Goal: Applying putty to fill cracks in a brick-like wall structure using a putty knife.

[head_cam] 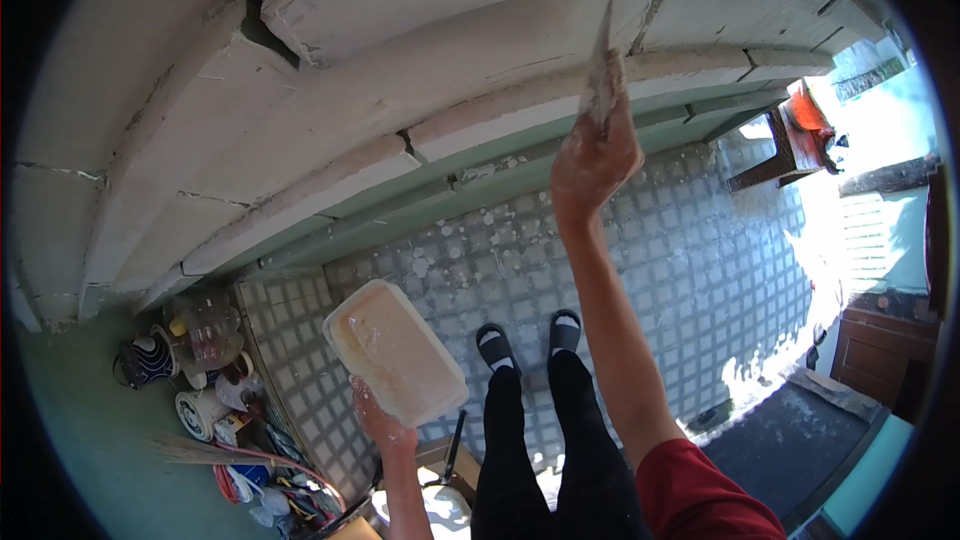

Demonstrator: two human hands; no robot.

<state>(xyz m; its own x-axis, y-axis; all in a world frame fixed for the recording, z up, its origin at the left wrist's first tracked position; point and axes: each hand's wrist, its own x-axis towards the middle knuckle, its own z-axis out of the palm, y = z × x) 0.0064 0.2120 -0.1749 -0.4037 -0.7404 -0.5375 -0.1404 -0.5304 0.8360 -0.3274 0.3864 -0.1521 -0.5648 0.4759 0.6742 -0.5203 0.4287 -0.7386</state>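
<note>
My right hand is raised in front of a pale, plastered wall, gripping a putty knife. The blade appears nearly edge-on and points up at a panel beside a dark vertical joint; I cannot tell whether it touches. Lower left, my left hand holds a rectangular white plastic tub by its near left side. Wet, cream-coloured paste coats the tub's inside. Whitish smears mark both hands. An open, dark gap breaks the wall at upper left.
Paint-like spots dot the tiled floor around my feet. A clear plastic jug, buckets and a straw broom crowd the left side. At far right, a brown stool bears an orange container.
</note>
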